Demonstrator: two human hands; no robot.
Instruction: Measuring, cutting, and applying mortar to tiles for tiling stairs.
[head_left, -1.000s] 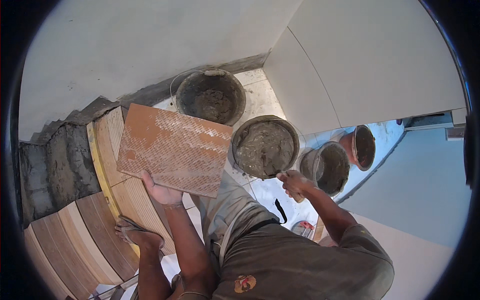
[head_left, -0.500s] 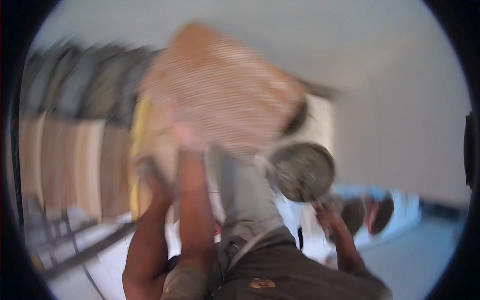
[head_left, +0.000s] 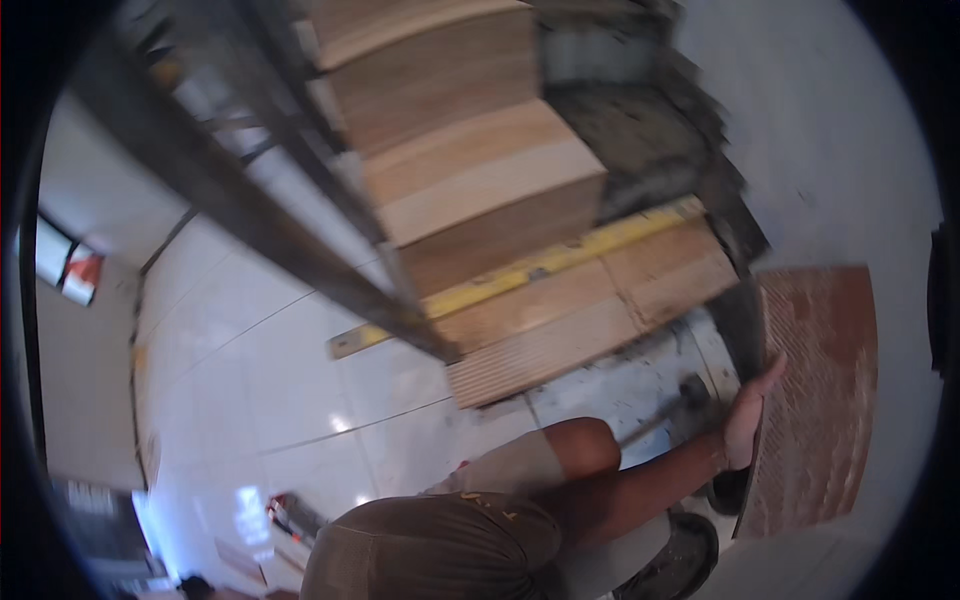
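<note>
At the right, a reddish-brown tile [head_left: 815, 400] stands on edge close to the white wall, its ribbed face toward me. My left hand [head_left: 745, 425] grips its near edge, fingers pointing up along it. My right hand is out of view. Just left of the tile, a tool resembling a mallet [head_left: 690, 392], blurred and dark-headed, lies on the floor below the lowest step. A yellow spirit level [head_left: 560, 262] lies across that wood-look tiled step [head_left: 590, 310].
Tiled steps [head_left: 480, 190] rise toward the top, with rough cement [head_left: 640, 140] exposed beside the wall [head_left: 800, 130]. A dark metal post [head_left: 250, 220] slants across the left and meets the lowest step. White floor tiles [head_left: 300, 400] spread at left; a shoe [head_left: 690, 550] shows below.
My view has swung left, bringing the steps and level to the middle. The tile now appears at the right, still in my left hand. My right hand and the round bucket have left view.
</note>
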